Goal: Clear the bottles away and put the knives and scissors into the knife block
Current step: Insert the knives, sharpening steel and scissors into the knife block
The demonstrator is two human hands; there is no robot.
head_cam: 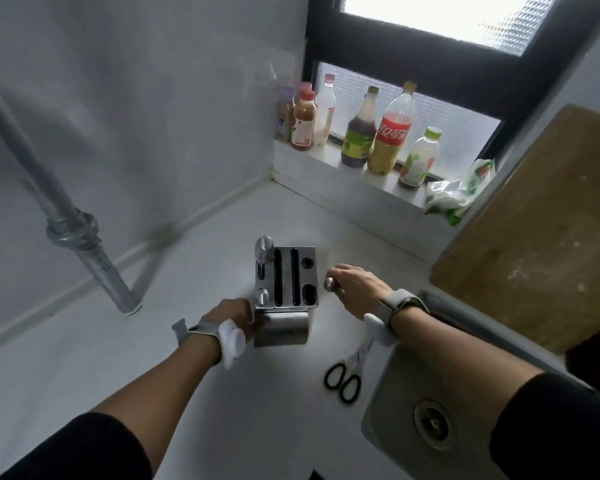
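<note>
While the steel knife block (286, 277) stands upright on the white worktop (194, 358), the left hand (234, 315) presses against its lower left side, fingers curled round the edge of the block, with nothing else in its grasp. Two metal handles already stick up from the block's left slots: a larger one (264, 249) at the back and a small round one (262, 296) at the front. The two long slots in the middle and the two openings on the right are unfilled. Just right of the block, the right hand (355, 289) is closed round a metal knife handle (330, 284), whose rounded end shows past the fingers; the blade is hidden, so I cannot tell where it points. Both wrists wear grey straps with white devices.

Black-handled scissors (344, 377) lie flat on the worktop near the sink (426, 420), under the right forearm, with their blades partly covered by the wrist device. The sink's drain sits at its middle.

Further out, the bottles stand in a row on the window ledge (326, 155): a cluster of four at the left corner (303, 121), then a dark sauce bottle (359, 133), a red-labelled cola bottle (394, 133) and a small green-capped bottle (420, 159). A plastic bag (456, 194) lies at the ledge's right end, beside a wooden cutting board (541, 230) leaning on the wall. A metal pipe (66, 220) runs down the left wall.
</note>
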